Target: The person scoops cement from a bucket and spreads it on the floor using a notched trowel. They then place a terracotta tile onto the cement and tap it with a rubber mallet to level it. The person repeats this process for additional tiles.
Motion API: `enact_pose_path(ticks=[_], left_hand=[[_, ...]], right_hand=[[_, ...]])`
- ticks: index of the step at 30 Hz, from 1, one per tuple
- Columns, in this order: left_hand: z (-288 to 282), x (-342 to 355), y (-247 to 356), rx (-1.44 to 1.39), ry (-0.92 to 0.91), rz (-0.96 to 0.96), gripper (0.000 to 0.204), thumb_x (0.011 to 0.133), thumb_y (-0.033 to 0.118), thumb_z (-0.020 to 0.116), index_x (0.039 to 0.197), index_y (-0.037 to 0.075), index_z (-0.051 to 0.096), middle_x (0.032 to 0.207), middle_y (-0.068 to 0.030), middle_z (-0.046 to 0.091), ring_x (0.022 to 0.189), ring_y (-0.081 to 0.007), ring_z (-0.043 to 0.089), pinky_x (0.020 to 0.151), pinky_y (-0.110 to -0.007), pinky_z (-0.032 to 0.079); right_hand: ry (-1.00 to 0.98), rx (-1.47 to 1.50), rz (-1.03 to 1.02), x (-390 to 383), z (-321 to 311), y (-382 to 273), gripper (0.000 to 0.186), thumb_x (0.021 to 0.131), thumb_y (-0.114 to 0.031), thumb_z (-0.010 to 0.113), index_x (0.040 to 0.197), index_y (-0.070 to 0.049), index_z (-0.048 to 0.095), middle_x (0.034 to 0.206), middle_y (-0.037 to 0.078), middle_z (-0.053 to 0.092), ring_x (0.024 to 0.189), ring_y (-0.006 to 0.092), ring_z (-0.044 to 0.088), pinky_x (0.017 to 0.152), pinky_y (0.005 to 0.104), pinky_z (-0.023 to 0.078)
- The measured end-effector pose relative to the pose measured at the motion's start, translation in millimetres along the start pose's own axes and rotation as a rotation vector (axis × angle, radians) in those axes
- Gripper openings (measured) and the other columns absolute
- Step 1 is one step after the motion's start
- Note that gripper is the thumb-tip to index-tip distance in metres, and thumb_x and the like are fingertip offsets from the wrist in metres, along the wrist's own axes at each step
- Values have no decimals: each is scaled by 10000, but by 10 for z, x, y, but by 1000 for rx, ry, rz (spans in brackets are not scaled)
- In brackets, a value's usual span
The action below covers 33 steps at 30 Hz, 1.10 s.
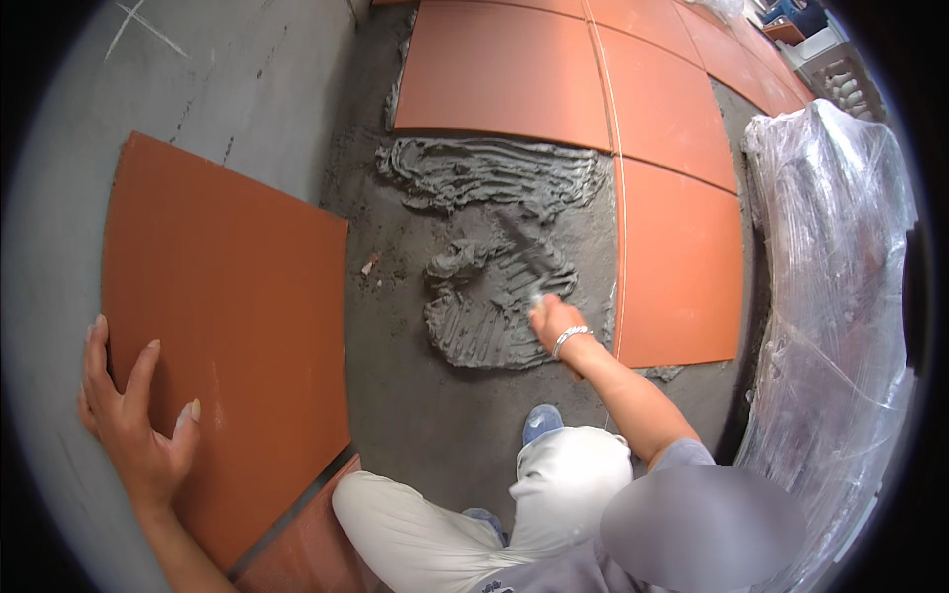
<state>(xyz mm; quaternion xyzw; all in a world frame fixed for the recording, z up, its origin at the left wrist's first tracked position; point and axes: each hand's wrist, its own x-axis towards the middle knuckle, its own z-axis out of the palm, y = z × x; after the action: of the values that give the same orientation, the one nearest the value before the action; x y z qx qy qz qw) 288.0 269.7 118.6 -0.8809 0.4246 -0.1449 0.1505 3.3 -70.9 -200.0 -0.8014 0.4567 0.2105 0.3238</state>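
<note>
My left hand, fingers spread, is over the left edge of a large terracotta tile; whether the fingertips press on it, I cannot tell. My right hand, wearing a bracelet, is closed round the handle of a trowel. Its dark blade, blurred by motion, lies over grey mortar on the floor. Ridges run through this patch, and a second ridged band of mortar lies beyond it, along the edge of a laid tile.
More laid tiles run along the right, with a thin string over them. Plastic-wrapped goods stand at the far right. On the left is a grey wall. My knees and a blue shoe are near the mortar.
</note>
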Motion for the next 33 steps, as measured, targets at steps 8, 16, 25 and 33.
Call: enact_pose_path(ticks=[8,16,25,33], left_hand=[[91,-66,-80,64,105,91,569,688,185,720,1244,114,622,1529,-113,366,1412,-307,345,1100,-499,264],[188,-117,-160,60,116,78,546,704,171,738,1235,112,625,1536,-101,355,1408,-299,349,1112,-501,254],[246,-95,-243,24,160,125,528,723,178,723,1236,106,623,1536,-105,352,1411,-305,343,1119,-504,241],[234,-90,-231,15,132,101,534,716,157,721,1237,96,620,1537,-117,346,1416,-311,330,1120,-506,237]], right_hand=[[-28,78,-27,82,382,-17,417,945,-361,519,1114,11,605,1062,266,672,1021,432,639,914,471,504],[224,73,43,2,29,571,411,938,-366,539,1100,6,604,1047,285,665,1013,450,631,887,489,505],[-34,23,54,-730,547,698,426,950,-363,509,1189,-13,559,1106,297,648,1061,448,623,927,501,496],[190,114,168,24,-74,739,412,930,-347,559,1106,16,643,1128,270,657,1103,414,619,959,448,496]])
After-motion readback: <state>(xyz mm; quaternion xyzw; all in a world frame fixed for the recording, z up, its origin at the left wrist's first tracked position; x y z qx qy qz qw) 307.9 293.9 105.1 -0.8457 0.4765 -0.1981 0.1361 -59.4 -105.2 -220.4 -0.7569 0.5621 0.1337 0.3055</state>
